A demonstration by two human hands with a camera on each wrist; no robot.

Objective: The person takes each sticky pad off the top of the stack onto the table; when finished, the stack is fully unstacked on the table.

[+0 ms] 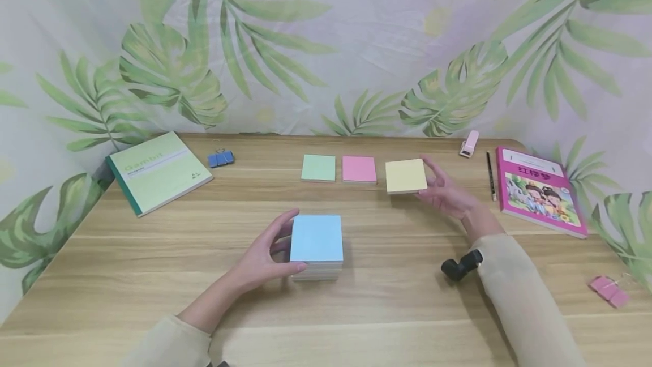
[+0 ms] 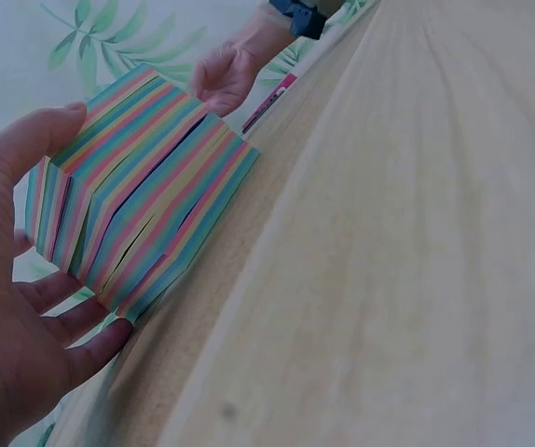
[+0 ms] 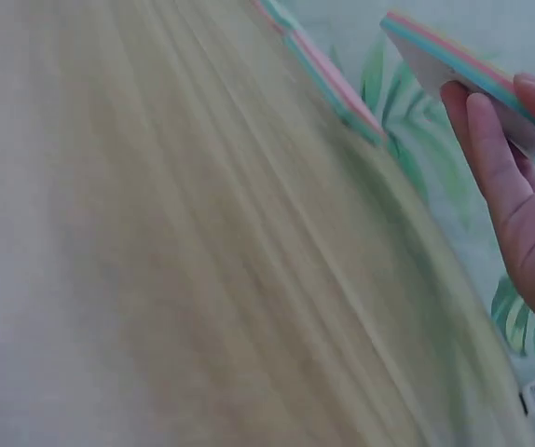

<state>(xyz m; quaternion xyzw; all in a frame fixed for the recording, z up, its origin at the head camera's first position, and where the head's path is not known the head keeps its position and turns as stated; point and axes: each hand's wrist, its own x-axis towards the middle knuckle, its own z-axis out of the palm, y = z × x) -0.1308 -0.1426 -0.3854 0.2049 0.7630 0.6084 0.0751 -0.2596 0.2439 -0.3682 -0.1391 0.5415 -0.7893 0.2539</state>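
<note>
In the head view my left hand (image 1: 265, 256) grips a tall stack of sticky note pads (image 1: 317, 239) with a blue top sheet, thumb on its near side and fingers on the far side. Striped pink, yellow, green and blue layers of the stack (image 2: 146, 186) show in the left wrist view. My right hand (image 1: 445, 191) pinches a yellow-topped sticky note pad (image 1: 406, 175) by its right edge. Seen from the right wrist, this pad (image 3: 463, 79) is held up off the table, its pale underside showing. A green pad (image 1: 318, 167) and a pink pad (image 1: 359, 169) lie side by side left of it.
On the wooden table (image 1: 204, 287), a green notebook (image 1: 160, 171) and blue binder clip (image 1: 221, 158) lie at the back left. To the right are a pink stapler (image 1: 470, 144), a pencil (image 1: 491, 177), a pink book (image 1: 541, 191) and a pink binder clip (image 1: 608, 291). A leaf-patterned cloth hangs behind.
</note>
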